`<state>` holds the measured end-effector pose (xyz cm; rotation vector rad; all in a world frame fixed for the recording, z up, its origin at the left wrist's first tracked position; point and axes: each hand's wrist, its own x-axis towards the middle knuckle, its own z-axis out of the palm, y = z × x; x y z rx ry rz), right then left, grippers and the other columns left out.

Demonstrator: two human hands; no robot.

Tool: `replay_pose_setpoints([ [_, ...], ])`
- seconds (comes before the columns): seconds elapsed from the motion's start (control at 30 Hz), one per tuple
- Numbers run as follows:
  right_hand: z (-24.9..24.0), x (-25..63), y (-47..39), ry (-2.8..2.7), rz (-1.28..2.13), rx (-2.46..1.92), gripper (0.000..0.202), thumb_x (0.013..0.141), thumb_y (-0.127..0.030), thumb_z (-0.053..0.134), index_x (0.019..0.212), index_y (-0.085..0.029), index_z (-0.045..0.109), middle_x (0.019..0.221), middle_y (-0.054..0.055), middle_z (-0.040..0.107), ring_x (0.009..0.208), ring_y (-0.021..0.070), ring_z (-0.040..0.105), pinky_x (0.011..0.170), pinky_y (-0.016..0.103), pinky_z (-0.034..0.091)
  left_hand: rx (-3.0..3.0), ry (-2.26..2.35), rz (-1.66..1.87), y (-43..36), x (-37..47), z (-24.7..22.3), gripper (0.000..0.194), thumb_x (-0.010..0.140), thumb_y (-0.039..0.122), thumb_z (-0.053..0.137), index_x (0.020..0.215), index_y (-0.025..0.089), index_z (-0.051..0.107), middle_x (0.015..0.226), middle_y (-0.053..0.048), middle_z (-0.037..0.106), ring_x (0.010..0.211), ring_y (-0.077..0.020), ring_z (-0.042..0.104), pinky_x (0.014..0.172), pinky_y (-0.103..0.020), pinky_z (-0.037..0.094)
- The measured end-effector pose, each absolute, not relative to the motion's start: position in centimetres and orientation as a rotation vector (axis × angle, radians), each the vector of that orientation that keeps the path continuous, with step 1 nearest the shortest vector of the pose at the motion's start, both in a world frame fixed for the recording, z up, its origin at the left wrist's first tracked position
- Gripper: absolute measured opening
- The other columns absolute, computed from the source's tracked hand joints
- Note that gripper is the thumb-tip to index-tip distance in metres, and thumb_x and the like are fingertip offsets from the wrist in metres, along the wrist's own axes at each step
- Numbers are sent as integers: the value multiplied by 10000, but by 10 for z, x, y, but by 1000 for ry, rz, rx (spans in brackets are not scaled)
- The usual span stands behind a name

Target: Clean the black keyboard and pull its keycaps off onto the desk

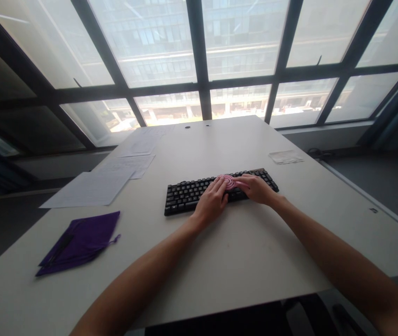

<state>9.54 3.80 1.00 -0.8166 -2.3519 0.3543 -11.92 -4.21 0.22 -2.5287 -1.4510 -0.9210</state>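
A black keyboard (182,196) lies on the white desk in front of me. Over its middle-right keys is a pink round piece with concentric or spiral rings (227,182) and a short pink handle-like part on its right; its exact kind I cannot tell. My right hand (254,187) is closed on that pink handle-like part, above the right side of the keyboard. My left hand (213,199) lies with fingers stretched forward over the keys, its fingertips touching the left edge of the pink piece. The keys under both hands are hidden.
A purple drawstring pouch (83,240) lies at the left on the white desk (234,266), with a dark slim item on it. Printed sheets (87,189) overlap along the left edge. A tissue-like packet (286,157) sits at right. Windows (237,37) rise behind the desk.
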Motion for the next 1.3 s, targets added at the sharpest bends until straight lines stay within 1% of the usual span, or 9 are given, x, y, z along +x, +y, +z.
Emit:
replay_pose_setpoints([
  [0.13,12,101,44,-2330,332,-834,311,981,-265,518,1234,-244,698,1031,86,728,956,226,666,883,328,493,-2574,-1396,-931,-43,-118,3,529,957,180,476,1482,181,417,1525,-111,460,1478,-255,325,1210,-485,351],
  [0.23,13,105,46,-2314,350,-842,278,964,-266,548,1170,-225,729,1000,87,733,930,225,668,865,323,494,-2597,-1343,-956,-43,-117,5,498,962,170,468,1460,180,447,1514,-107,474,1468,-254,345,1202,-490,364],
  [0.43,12,102,42,-2305,394,-801,199,935,-293,604,1017,-218,769,874,56,725,814,194,651,769,290,480,-2574,-1383,-1057,-44,-119,8,460,954,75,407,1364,234,540,1395,-57,597,1344,-216,509,1146,-469,432],
  [0.57,12,99,42,-2306,384,-798,186,929,-298,616,993,-217,770,864,55,717,806,191,644,753,287,470,-2547,-1410,-1059,-42,-121,6,414,961,94,424,1313,243,583,1379,-47,610,1328,-228,523,1126,-482,451],
  [0.73,9,101,45,-2257,374,-827,196,940,-298,598,960,-210,771,866,61,722,815,197,650,774,297,478,-2550,-1388,-1085,-42,-121,6,363,984,130,437,1300,223,590,1400,-61,594,1342,-217,514,1142,-454,442],
  [0.83,8,101,45,-2265,377,-811,193,937,-305,605,969,-209,771,872,65,723,818,198,654,774,297,481,-2555,-1350,-1085,-42,-120,6,371,975,122,453,1309,222,582,1400,-64,594,1352,-216,506,1149,-455,437],
  [1.0,12,106,45,-2323,393,-722,241,920,-337,640,1100,-217,748,950,66,729,862,200,666,787,286,482,-2545,-1338,-1037,-41,-119,3,408,985,135,448,1375,217,537,1430,-74,569,1398,-223,457,1163,-459,422],
  [1.13,12,115,54,-2292,334,-851,260,953,-324,589,1137,-242,754,957,68,731,854,199,678,789,284,484,-2541,-1364,-969,-40,-118,1,440,1003,170,419,1436,197,488,1483,-92,516,1424,-233,421,1183,-456,395],
  [1.3,8,120,62,-2235,288,-1000,279,940,-335,607,1167,-260,751,943,70,734,847,205,689,780,280,496,-2551,-1393,-894,-40,-117,0,437,1003,220,437,1430,151,497,1489,-118,506,1427,-251,413,1200,-451,364],
])
